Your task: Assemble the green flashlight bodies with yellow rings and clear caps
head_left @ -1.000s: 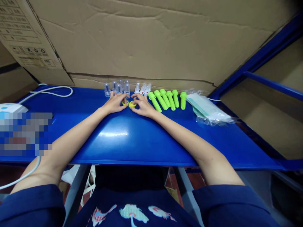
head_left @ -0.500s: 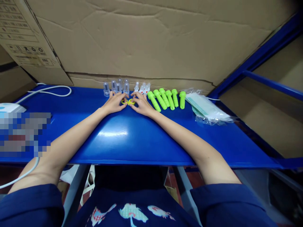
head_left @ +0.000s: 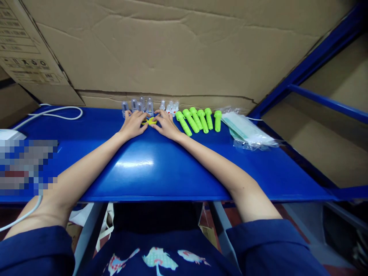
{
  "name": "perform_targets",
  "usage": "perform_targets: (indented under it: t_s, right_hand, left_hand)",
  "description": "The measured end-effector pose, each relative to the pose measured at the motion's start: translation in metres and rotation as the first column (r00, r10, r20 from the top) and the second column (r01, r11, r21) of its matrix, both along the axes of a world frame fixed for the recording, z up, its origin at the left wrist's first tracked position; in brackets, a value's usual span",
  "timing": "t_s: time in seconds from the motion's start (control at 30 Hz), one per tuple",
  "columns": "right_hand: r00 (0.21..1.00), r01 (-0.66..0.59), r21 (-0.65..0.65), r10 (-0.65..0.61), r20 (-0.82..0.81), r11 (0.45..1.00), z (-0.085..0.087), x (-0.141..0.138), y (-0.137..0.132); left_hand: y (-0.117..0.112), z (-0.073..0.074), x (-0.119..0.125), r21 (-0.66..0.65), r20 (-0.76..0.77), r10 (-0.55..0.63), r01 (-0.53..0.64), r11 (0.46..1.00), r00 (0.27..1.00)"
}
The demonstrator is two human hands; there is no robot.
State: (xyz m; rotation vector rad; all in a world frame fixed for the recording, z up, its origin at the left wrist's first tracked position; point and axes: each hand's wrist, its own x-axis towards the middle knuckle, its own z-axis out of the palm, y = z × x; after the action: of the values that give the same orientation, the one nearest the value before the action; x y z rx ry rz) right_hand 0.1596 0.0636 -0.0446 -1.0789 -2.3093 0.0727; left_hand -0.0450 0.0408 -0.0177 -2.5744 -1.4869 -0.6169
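Note:
Both my hands rest on the blue table (head_left: 161, 165) near its far edge. My left hand (head_left: 132, 124) and my right hand (head_left: 166, 124) meet fingertip to fingertip over small yellow rings (head_left: 149, 121), which they pinch between them. Just behind the fingers stand several clear plastic caps (head_left: 138, 105) and a few small white pieces with red marks (head_left: 170, 107). To the right of my right hand lie several bright green plastic pegs (head_left: 198, 120) in a row.
A clear bag with pale green sheets (head_left: 248, 131) lies right of the pegs. A white cable (head_left: 57, 111) loops at the far left beside a white device (head_left: 8, 135). Cardboard sheets (head_left: 172, 50) wall the back. A blue frame rail (head_left: 324, 101) runs at the right.
The two yellow rings, which lay side by side between my fingertips, are now pushed together into one cluster. My hands have closed in slightly; the view has shifted a little.

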Motion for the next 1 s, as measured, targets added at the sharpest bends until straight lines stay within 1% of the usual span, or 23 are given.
perform_targets:
  t_s: [0.1,0.23,0.37,0.47,0.57,0.63,0.7,0.83,1.0]
  right_hand:
    - [1.000,0.008,0.012,-0.008,-0.025,1.000,0.002,0.000,-0.002]
    - [0.998,0.015,0.036,-0.012,-0.057,0.999,0.007,-0.003,-0.006]
    - [0.991,0.072,0.075,-0.063,-0.115,0.995,0.010,-0.003,-0.010]
    - [0.986,0.093,0.130,-0.074,-0.150,0.987,0.010,-0.003,-0.013]
    - [0.992,0.070,0.155,-0.053,-0.113,0.985,0.009,-0.002,-0.015]
    - [0.996,0.065,0.145,-0.054,-0.075,0.987,0.008,-0.001,-0.015]
    - [0.998,0.063,0.108,-0.060,-0.034,0.992,0.007,0.000,-0.015]
    - [0.999,0.031,0.012,-0.031,0.036,0.999,0.007,-0.001,-0.012]
    - [0.998,-0.003,-0.019,0.004,0.057,1.000,0.008,-0.004,-0.007]
  left_hand:
    - [-0.002,0.000,0.001,0.050,0.003,-0.006,0.005,0.999,1.000]
    - [-0.001,0.002,0.000,0.081,0.023,-0.028,0.027,0.996,0.999]
    - [0.001,0.007,-0.005,0.113,0.069,-0.018,0.010,0.994,0.997]
    - [0.000,0.013,-0.010,0.090,0.051,-0.034,0.029,0.996,0.998]
    - [-0.001,0.019,-0.015,0.036,0.004,-0.065,0.064,0.997,0.998]
    - [-0.001,0.021,-0.018,0.022,-0.014,-0.064,0.064,0.998,0.998]
    - [0.001,0.021,-0.020,0.015,-0.038,-0.063,0.063,0.998,0.997]
    - [0.006,0.014,-0.024,0.003,-0.086,-0.053,0.053,0.999,0.995]
    - [0.010,0.006,-0.023,-0.028,-0.062,-0.054,0.052,0.998,0.997]
